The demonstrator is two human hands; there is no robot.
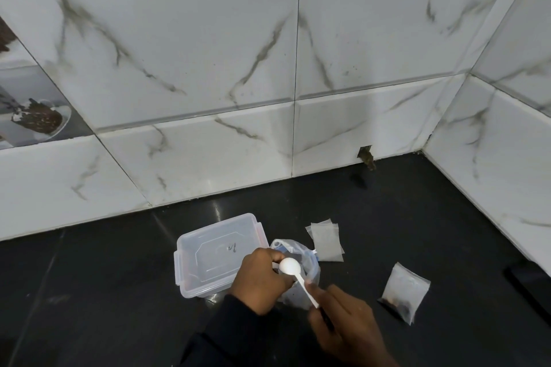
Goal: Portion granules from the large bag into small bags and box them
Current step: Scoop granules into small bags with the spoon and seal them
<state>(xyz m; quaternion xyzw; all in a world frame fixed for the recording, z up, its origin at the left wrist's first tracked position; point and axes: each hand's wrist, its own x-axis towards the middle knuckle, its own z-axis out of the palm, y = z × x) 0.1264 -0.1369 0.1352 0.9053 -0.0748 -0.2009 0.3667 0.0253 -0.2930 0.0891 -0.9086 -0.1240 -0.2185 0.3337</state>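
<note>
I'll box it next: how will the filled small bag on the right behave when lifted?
The filled small bag probably flops: thin translucent film, mostly slack. Its dark granules sit bunched at the near end, so that end likely sags. With so little inside, it should feel light.

Black glossy countertop (119, 292); white marble-veined wall tiles (208, 53); chipped notch (366, 155) at tile base; dark object (533, 283) at right edge.
</note>
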